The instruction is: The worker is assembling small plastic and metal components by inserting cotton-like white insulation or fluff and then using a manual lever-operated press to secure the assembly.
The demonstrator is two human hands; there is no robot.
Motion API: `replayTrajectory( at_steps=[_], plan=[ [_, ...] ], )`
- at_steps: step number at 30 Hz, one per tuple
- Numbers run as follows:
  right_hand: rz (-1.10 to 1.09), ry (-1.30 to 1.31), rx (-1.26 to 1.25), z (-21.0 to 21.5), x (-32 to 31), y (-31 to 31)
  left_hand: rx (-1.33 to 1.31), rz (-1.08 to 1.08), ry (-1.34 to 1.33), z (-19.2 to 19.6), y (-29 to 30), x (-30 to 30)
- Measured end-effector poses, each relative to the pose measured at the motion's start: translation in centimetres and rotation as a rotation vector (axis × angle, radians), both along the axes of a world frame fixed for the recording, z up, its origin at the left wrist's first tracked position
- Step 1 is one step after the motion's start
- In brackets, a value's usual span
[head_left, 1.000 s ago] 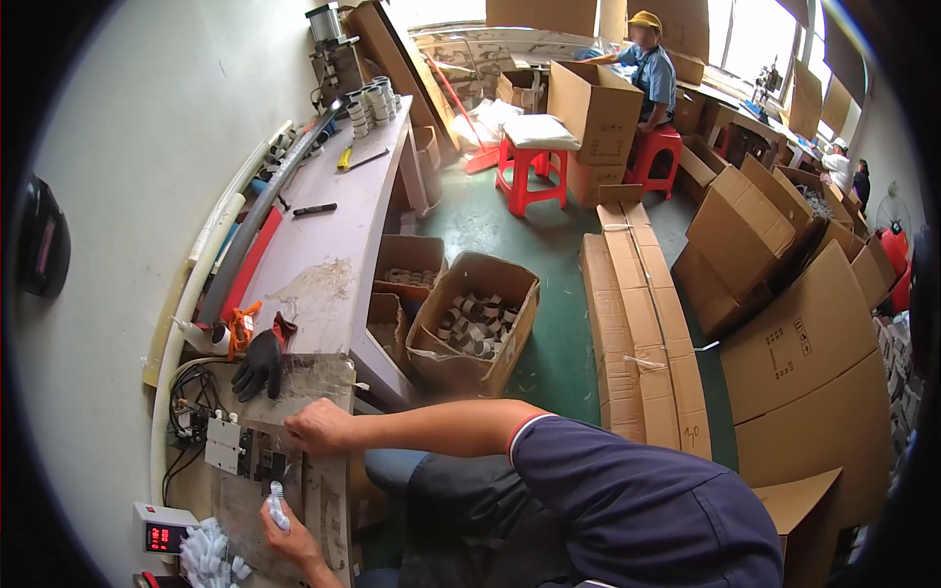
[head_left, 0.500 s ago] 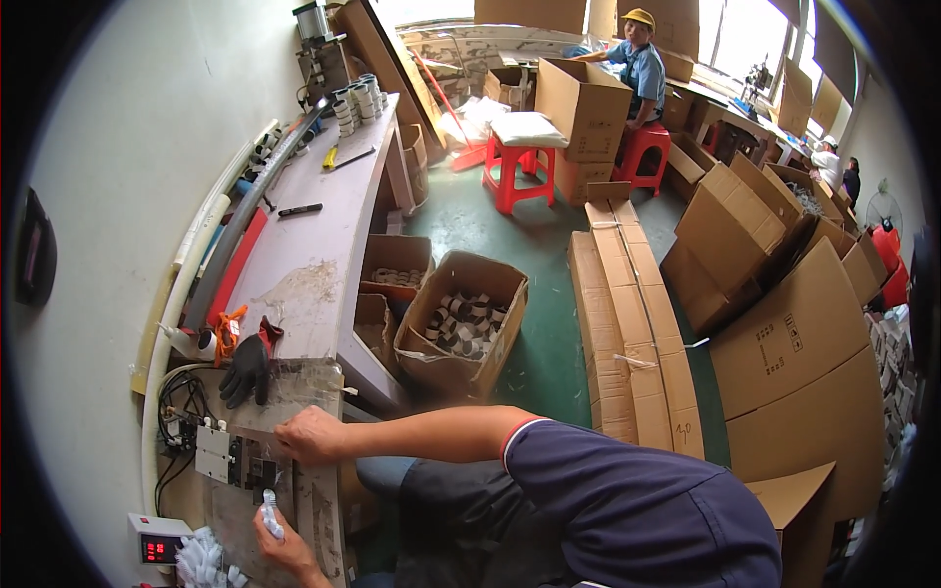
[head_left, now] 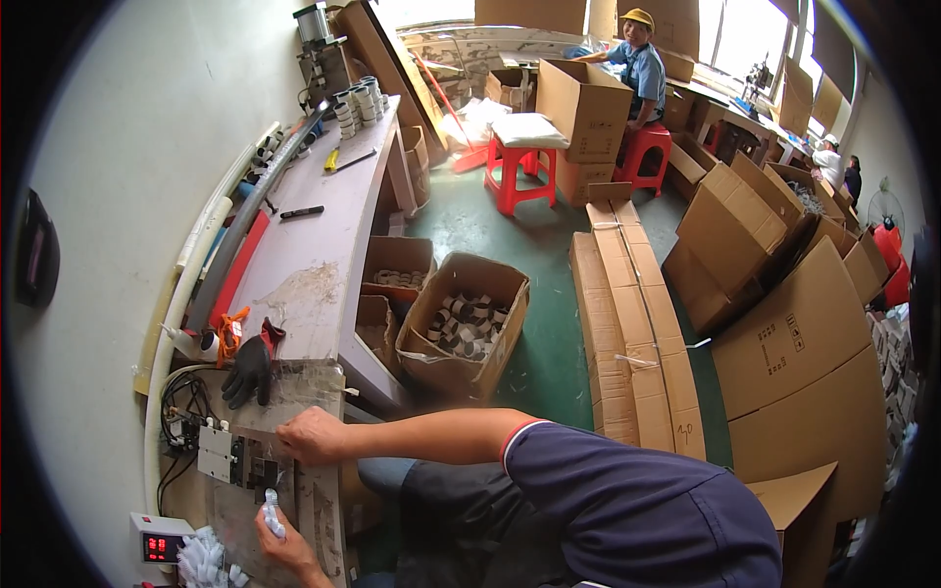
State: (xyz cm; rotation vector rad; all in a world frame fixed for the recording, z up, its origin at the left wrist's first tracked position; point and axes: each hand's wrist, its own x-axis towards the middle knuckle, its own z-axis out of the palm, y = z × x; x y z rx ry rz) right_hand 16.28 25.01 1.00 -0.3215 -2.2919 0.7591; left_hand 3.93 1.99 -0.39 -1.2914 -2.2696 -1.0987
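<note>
My left hand (head_left: 282,545) is closed round several small whitish plastic pieces (head_left: 271,512), which stick out past its fingertips. These sit just in front of a dark block (head_left: 264,474) on the small metal bench machine (head_left: 219,455). On the machine's other side is my right hand (head_left: 312,436), a closed fist resting by the bench edge; whatever its fingers may hold is hidden. A heap of similar whitish plastic pieces (head_left: 203,561) lies at the lower left, beside a box with a red digital display (head_left: 163,542).
A black glove (head_left: 249,370), orange-handled tool (head_left: 229,335) and black marker (head_left: 301,212) lie along the bench (head_left: 314,235). On the floor, a carton (head_left: 412,345) holds grey-white rings; long cartons (head_left: 637,333) lie farther right. A person in a yellow cap sits at the back.
Both hands stay almost where they were. The red digits on the display box look different, and the whole view has shifted slightly.
</note>
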Motion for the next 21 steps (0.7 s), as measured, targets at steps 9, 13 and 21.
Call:
replayTrajectory(
  at_steps=[9,13,21],
  plan=[
    [-0.007,-0.012,0.025,0.0,-0.4,1.2,-0.016,0.011,-0.024,0.9,0.9,0.7],
    [0.005,-0.004,-0.014,-0.1,0.0,0.2,-0.007,0.016,-0.029,0.5,0.0,0.3],
    [-0.007,-0.007,0.000,-0.2,0.0,0.2,-0.021,0.018,-0.003,0.7,0.1,0.6]
  ],
)
